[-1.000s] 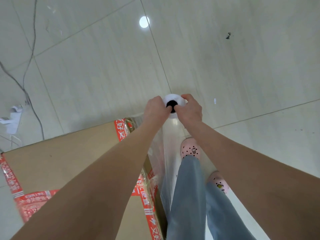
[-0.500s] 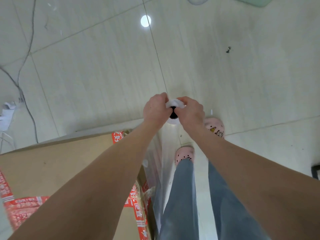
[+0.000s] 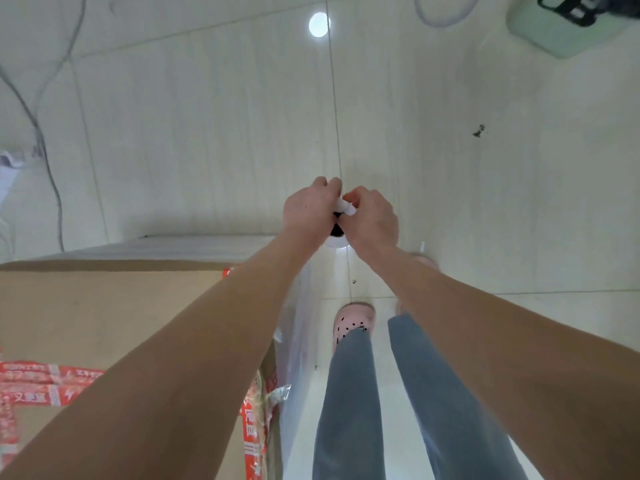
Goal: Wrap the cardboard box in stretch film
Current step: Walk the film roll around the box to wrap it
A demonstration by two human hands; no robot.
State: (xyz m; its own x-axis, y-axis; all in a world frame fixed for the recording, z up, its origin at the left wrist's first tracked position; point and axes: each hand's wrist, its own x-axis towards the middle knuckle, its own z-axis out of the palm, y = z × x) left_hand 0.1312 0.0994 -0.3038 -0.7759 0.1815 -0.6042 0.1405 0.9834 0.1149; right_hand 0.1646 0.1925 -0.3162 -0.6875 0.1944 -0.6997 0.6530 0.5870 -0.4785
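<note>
A large cardboard box (image 3: 104, 313) with red printed tape stands at my lower left, seen from above. My left hand (image 3: 306, 211) and my right hand (image 3: 372, 218) both grip the top end of an upright stretch film roll (image 3: 337, 237), white with a dark core hole, past the box's near right corner. A sheet of clear film (image 3: 299, 327) runs down from the roll along the box's right side. Film also covers the box's far side.
My legs in blue jeans and pink clogs (image 3: 353, 322) stand right of the box. Grey cables (image 3: 41, 140) trail over the pale tiled floor at far left. A pale green object (image 3: 557, 29) lies at the top right corner.
I have stepped forward along the box's right side. The roll and both hands have moved past the box's corner, and my hands have closed more tightly over the roll's top.
</note>
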